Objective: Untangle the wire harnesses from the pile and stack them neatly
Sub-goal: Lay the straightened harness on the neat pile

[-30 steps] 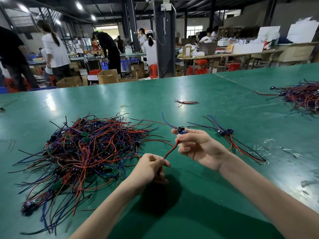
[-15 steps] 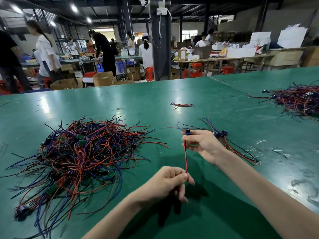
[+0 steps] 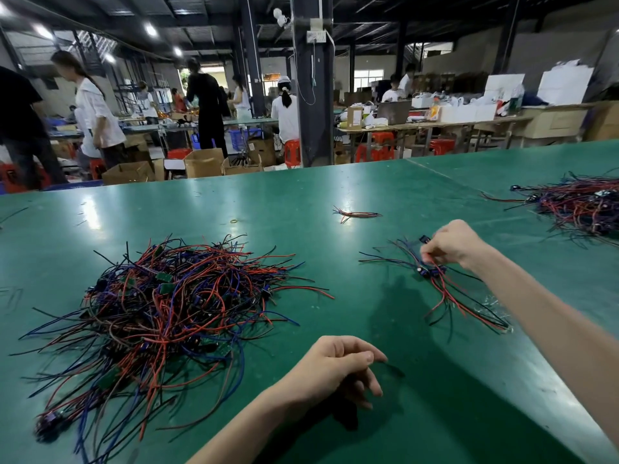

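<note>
A big tangled pile of red, blue and black wire harnesses lies on the green table at the left. To the right of it, a small stack of straightened harnesses fans out toward me. My right hand hovers over the far end of that stack and pinches a harness by its black connector, its wires running down onto the stack. My left hand rests low near the table's front, fingers loosely curled, with nothing in it.
A few loose wires and a rubber band lie farther back on the table. Another heap of harnesses sits at the far right. Beyond the table's far edge stand people, cardboard boxes and a dark pillar.
My left hand has let go of the red wire it pinched. My right hand carried the harness rightward and away from me, onto the small stack.
</note>
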`<state>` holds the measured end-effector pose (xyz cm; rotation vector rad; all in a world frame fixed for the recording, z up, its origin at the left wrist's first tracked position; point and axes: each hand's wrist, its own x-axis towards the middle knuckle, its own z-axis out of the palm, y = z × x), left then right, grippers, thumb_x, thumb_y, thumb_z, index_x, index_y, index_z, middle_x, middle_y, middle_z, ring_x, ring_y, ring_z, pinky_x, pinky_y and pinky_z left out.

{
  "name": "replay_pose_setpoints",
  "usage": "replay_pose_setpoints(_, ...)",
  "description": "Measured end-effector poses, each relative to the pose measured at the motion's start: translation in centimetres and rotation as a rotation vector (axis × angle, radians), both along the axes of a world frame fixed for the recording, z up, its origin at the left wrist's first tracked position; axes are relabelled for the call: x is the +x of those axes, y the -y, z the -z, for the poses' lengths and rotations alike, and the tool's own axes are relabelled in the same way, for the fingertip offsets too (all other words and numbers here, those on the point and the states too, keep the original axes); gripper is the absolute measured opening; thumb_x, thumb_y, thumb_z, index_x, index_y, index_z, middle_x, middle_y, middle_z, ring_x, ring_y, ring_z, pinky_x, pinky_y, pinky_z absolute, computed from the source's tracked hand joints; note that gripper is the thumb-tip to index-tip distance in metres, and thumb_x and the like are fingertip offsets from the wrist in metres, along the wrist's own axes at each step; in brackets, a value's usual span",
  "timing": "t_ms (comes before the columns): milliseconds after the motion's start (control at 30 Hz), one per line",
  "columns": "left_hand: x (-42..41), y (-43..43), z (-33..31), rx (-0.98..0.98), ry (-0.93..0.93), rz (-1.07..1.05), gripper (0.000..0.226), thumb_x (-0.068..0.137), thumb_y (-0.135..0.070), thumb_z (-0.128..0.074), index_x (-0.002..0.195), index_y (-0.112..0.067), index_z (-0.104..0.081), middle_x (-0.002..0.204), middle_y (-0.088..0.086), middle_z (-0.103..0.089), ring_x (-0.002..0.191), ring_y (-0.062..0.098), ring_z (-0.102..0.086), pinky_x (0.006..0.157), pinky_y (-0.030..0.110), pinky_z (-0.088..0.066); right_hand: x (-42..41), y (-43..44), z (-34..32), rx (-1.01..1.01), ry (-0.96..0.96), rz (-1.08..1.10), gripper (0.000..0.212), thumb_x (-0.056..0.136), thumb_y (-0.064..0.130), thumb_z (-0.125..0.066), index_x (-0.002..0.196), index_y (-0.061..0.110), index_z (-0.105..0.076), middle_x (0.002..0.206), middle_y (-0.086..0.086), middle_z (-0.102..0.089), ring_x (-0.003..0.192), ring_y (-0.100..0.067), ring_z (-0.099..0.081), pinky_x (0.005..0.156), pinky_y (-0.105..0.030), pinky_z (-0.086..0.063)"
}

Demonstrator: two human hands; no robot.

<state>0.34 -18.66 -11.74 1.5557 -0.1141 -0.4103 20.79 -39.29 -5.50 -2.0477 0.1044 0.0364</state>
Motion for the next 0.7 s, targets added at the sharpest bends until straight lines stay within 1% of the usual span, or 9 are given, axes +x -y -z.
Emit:
replay_pose_setpoints(67, 0.0, 0.0, -0.1, -0.006, -0.002, 0.006, 0.017, 0.098, -0.008, -0.044, 0.099, -0.007, -0.061, 0.06, 0.002, -0.065, 0.05, 0.008, -0.052, 0.053, 0.022, -0.054, 0.2, 0.5, 0.4, -0.19, -0.007, 0.001, 0.025, 0.063, -0.022, -0.059, 0.052, 0.0, -0.051, 0.045, -0.013, -0.053, 0.036, -0.018, -0.046, 0.041, -0.02, -0.04)
replay_pose_setpoints(133, 0.1, -0.1, -0.3, 0.005, 0.004, 0.009, 0.017, 0.099, -0.008, -0.044, 0.099, -0.007, -0.061, 0.06, 0.001, -0.065, 0.05, 0.008, -0.053, 0.054, 0.024, -0.054, 0.4, 1.0, 0.6, -0.261, -0.021, 0.009, 0.02, 0.066, -0.02, -0.06, 0.062, -0.001, -0.056, 0.034, -0.008, -0.049, 0.026, -0.014, -0.045, 0.032, -0.014, -0.035)
replay_pose_setpoints(167, 0.2, -0.1, -0.3, 0.012, 0.006, 0.008, 0.017, 0.099, -0.008, -0.044, 0.1, -0.007, -0.061, 0.06, 0.0, -0.065, 0.05, 0.008, -0.053, 0.055, 0.024, -0.053, 0.6, 1.1, 0.8, -0.258, -0.035, 0.012, 0.016, 0.069, -0.02, -0.061, 0.071, -0.004, -0.059, 0.039, -0.01, -0.054, 0.027, -0.014, -0.05, 0.032, -0.017, -0.041)
replay_pose_setpoints(200, 0.2, -0.1, -0.3, 0.016, 0.005, 0.006, 0.017, 0.099, -0.008, -0.043, 0.1, -0.007, -0.061, 0.061, 0.0, -0.065, 0.05, 0.008, -0.053, 0.056, 0.024, -0.053, 0.8, 1.2, 1.1, -0.247, -0.051, 0.011, 0.013, 0.072, -0.02, -0.061, 0.075, -0.007, -0.06, 0.047, -0.014, -0.059, 0.031, -0.017, -0.055, 0.037, -0.021, -0.048)
replay_pose_setpoints(267, 0.2, -0.1, -0.3, 0.014, -0.001, 0.004, 0.017, 0.099, -0.008, -0.043, 0.1, -0.007, -0.06, 0.061, 0.001, -0.065, 0.05, 0.008, -0.053, 0.055, 0.024, -0.053, 0.9, 1.4, 1.8, -0.237, -0.073, 0.006, 0.013, 0.076, -0.018, -0.063, 0.072, -0.006, -0.061, 0.059, -0.017, -0.064, 0.039, -0.021, -0.061, 0.043, -0.027, -0.052)
replay_pose_setpoints(367, 0.1, -0.1, -0.1, 0.011, -0.006, 0.01, 0.017, 0.099, -0.008, -0.043, 0.097, -0.008, -0.061, 0.06, 0.0, -0.065, 0.049, 0.007, -0.053, 0.054, 0.023, -0.053, 0.7, 1.5, 2.9, -0.269, -0.065, 0.003, 0.013, 0.076, -0.01, -0.07, 0.07, -0.001, -0.062, 0.058, -0.016, -0.066, 0.046, -0.026, -0.065, 0.045, -0.027, -0.056)
replay_pose_setpoints(500, 0.1, -0.1, -0.2, 0.014, -0.013, 0.016, 0.019, 0.099, -0.007, -0.042, 0.096, -0.009, -0.061, 0.061, 0.001, -0.065, 0.05, 0.007, -0.054, 0.056, 0.023, -0.055, 0.7, 1.8, 3.7, -0.385, -0.045, 0.0, 0.011, 0.072, 0.002, -0.078, 0.074, 0.001, -0.067, 0.055, -0.014, -0.064, 0.05, -0.026, -0.063, 0.066, -0.039, -0.06)
replay_pose_setpoints(600, 0.0, -0.1, -0.4, 0.036, -0.012, 0.016, 0.019, 0.099, -0.008, -0.042, 0.096, -0.01, -0.061, 0.062, 0.0, -0.065, 0.05, 0.007, -0.055, 0.056, 0.025, -0.053, 0.9, 2.1, 4.0, -0.548, -0.017, -0.007, 0.023, 0.073, 0.02, -0.079, 0.082, 0.002, -0.069, 0.077, -0.017, -0.07, 0.075, -0.031, -0.067, 0.077, -0.039, -0.056)
replay_pose_setpoints(700, 0.0, 0.0, -0.5, 0.032, -0.007, 0.013, 0.02, 0.1, -0.008, -0.041, 0.096, -0.009, -0.06, 0.061, 0.0, -0.065, 0.05, 0.007, -0.054, 0.056, 0.024, -0.053, 1.1, 1.9, 4.7, -0.711, 0.128, 0.03, 0.044, 0.08, 0.035, -0.072, 0.111, 0.006, -0.061, 0.117, -0.02, -0.057, 0.109, -0.036, -0.054, 0.088, -0.039, -0.046)
